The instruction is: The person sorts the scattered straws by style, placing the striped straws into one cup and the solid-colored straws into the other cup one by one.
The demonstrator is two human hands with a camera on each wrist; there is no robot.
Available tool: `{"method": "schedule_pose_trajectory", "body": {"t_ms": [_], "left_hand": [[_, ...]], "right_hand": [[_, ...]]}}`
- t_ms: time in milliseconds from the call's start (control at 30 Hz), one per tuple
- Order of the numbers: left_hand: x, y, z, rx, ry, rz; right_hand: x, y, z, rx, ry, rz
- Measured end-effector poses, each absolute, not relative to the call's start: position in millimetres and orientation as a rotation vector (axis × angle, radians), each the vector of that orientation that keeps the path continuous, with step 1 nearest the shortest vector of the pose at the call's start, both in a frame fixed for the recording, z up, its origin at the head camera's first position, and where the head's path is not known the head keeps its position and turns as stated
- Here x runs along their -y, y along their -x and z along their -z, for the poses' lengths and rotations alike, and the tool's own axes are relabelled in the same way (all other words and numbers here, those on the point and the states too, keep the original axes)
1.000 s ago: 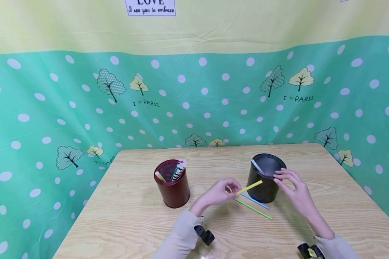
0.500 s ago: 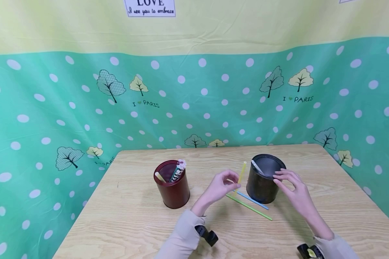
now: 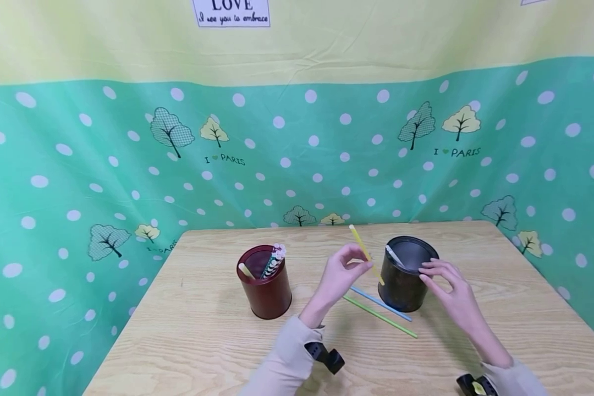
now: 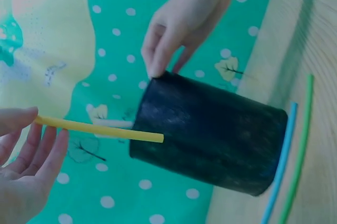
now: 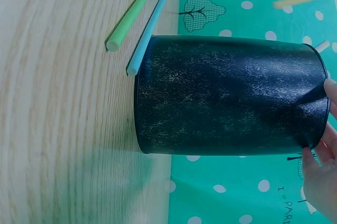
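Note:
My left hand [image 3: 339,272] pinches a thin yellow stick [image 3: 360,243] between thumb and fingers. The stick tilts, its lower end beside the black can [image 3: 401,289], above the table. In the left wrist view, the yellow stick [image 4: 105,128] passes in front of the can's rim. My right hand [image 3: 452,291] holds the near right rim of the can, with fingertips on the can's edge in the right wrist view. A white stick [image 3: 392,254] leans inside this can. Just in front of it, a blue stick [image 3: 382,304] and a green stick [image 3: 381,317] lie on the table.
A dark red can [image 3: 269,297] stands to the left on the wooden table [image 3: 188,330]. Inside it are a cream stick [image 3: 246,270] and a striped item with a pink flower-like top [image 3: 273,261]. A polka-dot curtain [image 3: 257,192] hangs behind the table.
My left hand has risen slightly, and the yellow stick has turned from nearly flat to steeply tilted, its upper end now pointing away to the left. My right hand stays at the black can's rim.

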State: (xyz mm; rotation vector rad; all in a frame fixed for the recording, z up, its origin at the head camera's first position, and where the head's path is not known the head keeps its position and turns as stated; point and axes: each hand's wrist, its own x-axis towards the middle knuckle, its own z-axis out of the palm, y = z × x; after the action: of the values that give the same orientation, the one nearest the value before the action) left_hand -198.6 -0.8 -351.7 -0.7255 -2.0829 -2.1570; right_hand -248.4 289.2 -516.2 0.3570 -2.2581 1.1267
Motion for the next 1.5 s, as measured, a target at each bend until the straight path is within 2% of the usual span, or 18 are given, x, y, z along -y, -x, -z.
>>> {"method": "schedule_pose_trajectory", "body": {"t_ms": [400, 600, 1033, 1333, 1500], "left_hand": [[-14.7, 200.4, 331.7, 1.830, 0.691, 2.244], [-23.2, 203.3, 335.3, 1.849, 0.683, 2.219], [-33.9, 208.1, 347.0, 1.887, 0.686, 2.181], [-41.1, 210.1, 349.7, 1.940, 0.682, 2.050], [-40.3, 211.4, 353.0, 1.951, 0.731, 2.013]], "right_hand": [[-282.0, 239.2, 499.3, 2.242, -0.422, -1.162], [-268.8, 220.4, 471.0, 2.189, -0.528, -1.282], [-250.4, 202.3, 440.8, 2.180, -0.477, -1.279], [-252.6, 202.9, 441.6, 2.232, -0.459, -1.207], [-280.1, 235.3, 494.9, 2.235, -0.427, -1.184]]}}
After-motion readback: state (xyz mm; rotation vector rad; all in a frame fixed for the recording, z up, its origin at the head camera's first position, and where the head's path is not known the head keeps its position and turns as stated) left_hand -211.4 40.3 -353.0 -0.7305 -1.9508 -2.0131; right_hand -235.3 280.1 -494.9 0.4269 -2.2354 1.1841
